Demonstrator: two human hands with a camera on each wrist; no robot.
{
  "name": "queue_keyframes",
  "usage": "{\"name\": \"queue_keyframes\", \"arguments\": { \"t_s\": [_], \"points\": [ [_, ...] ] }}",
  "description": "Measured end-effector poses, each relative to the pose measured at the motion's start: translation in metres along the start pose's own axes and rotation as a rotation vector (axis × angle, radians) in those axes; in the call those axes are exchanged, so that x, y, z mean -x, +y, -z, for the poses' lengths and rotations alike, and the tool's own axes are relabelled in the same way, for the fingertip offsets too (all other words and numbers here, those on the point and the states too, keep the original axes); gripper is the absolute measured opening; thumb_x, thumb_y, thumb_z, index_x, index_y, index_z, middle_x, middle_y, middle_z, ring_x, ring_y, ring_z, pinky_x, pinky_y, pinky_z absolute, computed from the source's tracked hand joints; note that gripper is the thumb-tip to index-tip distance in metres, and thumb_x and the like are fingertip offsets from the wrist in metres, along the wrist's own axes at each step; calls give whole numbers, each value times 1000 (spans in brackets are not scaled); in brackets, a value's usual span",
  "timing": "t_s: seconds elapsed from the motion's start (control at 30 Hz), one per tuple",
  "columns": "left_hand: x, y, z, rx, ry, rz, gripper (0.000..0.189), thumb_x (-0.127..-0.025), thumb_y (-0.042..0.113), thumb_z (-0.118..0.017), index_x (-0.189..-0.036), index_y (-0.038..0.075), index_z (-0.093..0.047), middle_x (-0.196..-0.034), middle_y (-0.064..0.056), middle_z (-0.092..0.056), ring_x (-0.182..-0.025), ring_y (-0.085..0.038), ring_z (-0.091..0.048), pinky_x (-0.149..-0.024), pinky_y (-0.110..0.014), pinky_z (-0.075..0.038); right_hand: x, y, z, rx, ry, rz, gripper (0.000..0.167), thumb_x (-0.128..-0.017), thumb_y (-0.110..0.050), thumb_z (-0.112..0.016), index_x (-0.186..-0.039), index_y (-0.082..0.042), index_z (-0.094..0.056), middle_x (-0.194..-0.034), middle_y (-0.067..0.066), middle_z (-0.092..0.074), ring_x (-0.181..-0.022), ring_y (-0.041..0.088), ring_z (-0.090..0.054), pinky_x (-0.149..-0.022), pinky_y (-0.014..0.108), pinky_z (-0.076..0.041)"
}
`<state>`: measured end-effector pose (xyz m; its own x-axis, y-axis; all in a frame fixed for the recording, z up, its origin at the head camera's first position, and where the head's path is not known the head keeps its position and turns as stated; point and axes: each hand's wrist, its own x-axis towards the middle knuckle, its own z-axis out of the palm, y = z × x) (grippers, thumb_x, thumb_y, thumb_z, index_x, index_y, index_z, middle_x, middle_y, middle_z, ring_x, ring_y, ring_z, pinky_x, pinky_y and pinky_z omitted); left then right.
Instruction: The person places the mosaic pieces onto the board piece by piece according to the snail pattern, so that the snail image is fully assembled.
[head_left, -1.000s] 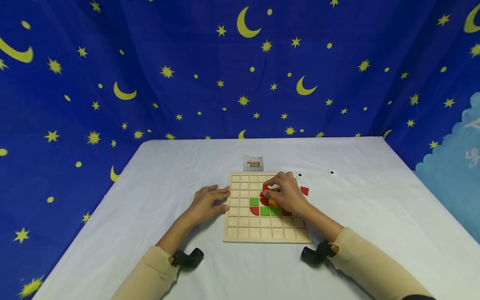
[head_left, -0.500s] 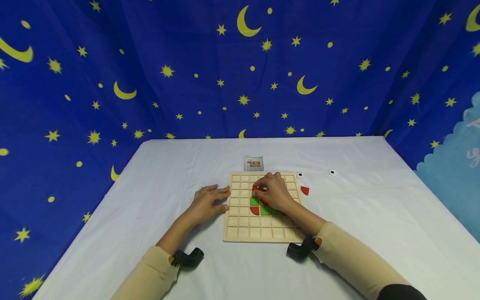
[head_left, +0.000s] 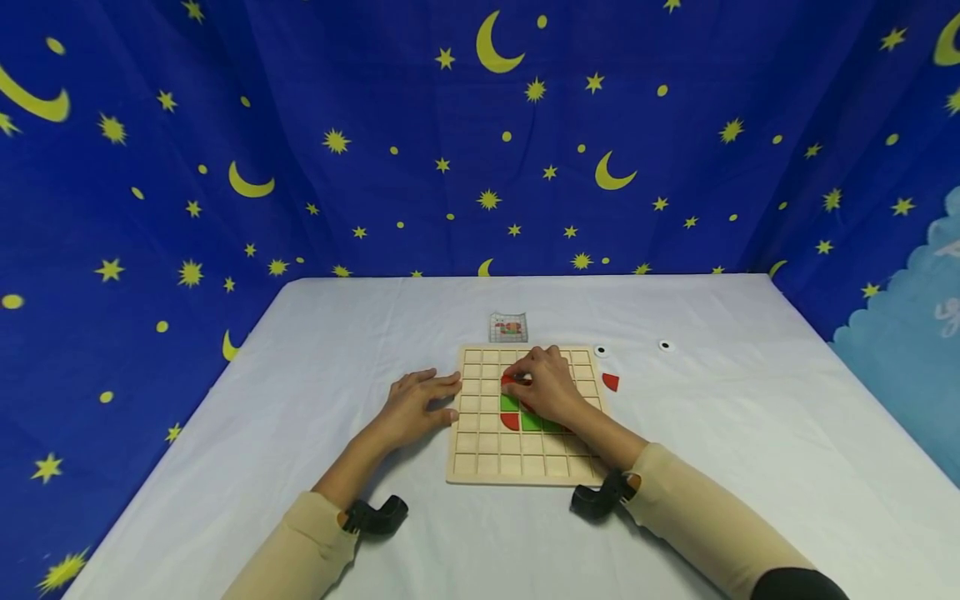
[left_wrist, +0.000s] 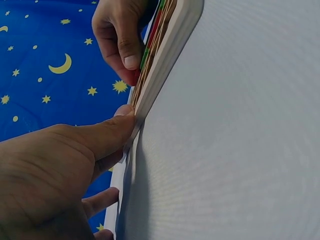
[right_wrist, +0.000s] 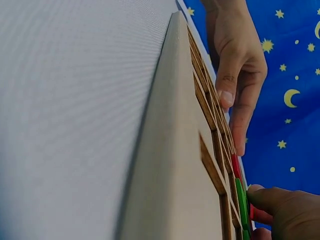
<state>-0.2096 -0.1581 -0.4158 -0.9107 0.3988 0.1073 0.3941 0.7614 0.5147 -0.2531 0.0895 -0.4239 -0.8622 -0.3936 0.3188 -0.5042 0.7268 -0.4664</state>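
On the white table lies a wooden grid board (head_left: 476, 443) with coloured tiles set in its squares. My right hand (head_left: 549, 390) is over the middle of it, thumb and fingertips pinching a red tile (head_left: 507, 380) just beyond a green square tile (head_left: 509, 404). The left wrist view shows this red tile (left_wrist: 132, 76) low at the board. My left hand (head_left: 408, 410) rests at the board's left edge, fingers spread and extended, thumb (left_wrist: 112, 131) touching the rim. A red quarter-round tile (head_left: 510, 422) and another green tile (head_left: 532, 422) sit nearer me; the right hand hides other tiles.
Beyond the board lies a small picture card (head_left: 508, 328) with a coloured grid pattern. Right of the board are a red quarter-round tile (head_left: 611, 382) and two white discs with black dots, one disc (head_left: 601, 352) near the corner, the other disc (head_left: 665, 346) farther right.
My right hand has moved left across the board with the red tile, from beyond the middle tiles to beyond the left green tile. My left hand has stayed at the edge.
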Motion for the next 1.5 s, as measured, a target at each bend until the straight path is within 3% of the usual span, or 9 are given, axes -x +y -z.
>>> {"name": "queue_keyframes", "arguments": {
  "t_s": [0.53,0.77,1.1,1.5],
  "points": [
    [-2,2,0,1,-1,-2,52,-85,27,-68,-132,10,-55,-145,-4,-47,-140,-37,-31,-112,-60,-15,4,1,2,-27,12,13,19,-80,-28,-75,-95,-17,-76,-91,4,-60,-80,18,-39,-72,33,-29],
    [-1,2,1,-6,0,-8,51,-85,26,-68,-132,10,-55,-145,-4,-47,-139,-37,-32,-111,-60,-16,9,5,15,-33,35,32,24,-81,-28,-74,-100,-13,-74,-94,7,-60,-83,20,-41,-72,33,-30],
    [-1,1,2,-1,5,-6,51,-85,26,-68,-132,9,-55,-144,-4,-47,-139,-38,-32,-111,-60,-15,30,45,48,-27,87,-106,26,-81,-23,-73,-103,-9,-73,-98,11,-61,-89,26,-42,-80,42,-29],
    [-1,-1,-1,17,1,11,52,-85,28,-68,-132,10,-55,-145,-4,-47,-139,-37,-31,-112,-59,-15,56,94,77,41,125,-207,27,-81,-19,-73,-104,-5,-71,-96,16,-61,-92,31,-41,-82,47,-28]
  ]
}}
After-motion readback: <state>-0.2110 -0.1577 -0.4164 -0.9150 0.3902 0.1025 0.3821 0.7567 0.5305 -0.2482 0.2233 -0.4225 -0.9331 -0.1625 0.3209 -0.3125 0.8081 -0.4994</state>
